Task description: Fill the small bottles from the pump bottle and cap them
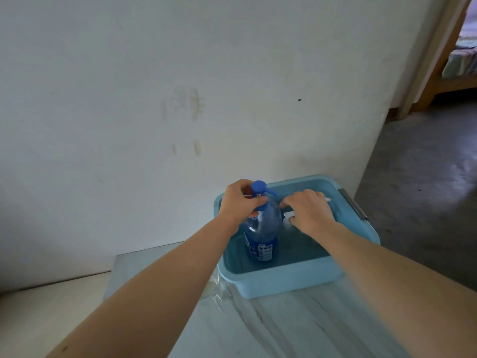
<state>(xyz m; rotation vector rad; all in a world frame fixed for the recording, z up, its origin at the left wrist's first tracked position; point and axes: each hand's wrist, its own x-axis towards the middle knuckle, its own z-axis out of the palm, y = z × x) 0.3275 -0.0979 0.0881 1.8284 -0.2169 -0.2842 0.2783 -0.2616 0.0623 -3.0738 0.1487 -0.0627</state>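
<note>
Blue tub stands on the table at its far right corner, close to the wall; pump bottle stands upright inside the tub, near its left wall, w/ blue liquid in lower part; pump head has the nozzle pointing right. Left hand is closed around the bottle neck, just under the pump head, fingers curled on it. Right hand is inside the tub, right of the bottle, palm down, fingers bent over a small white thing; cannot tell if it grips it or only touches, also cannot tell if this is a small bottle or a cap; most of it is hidden under the hand. Both forearms are bare.
</note>
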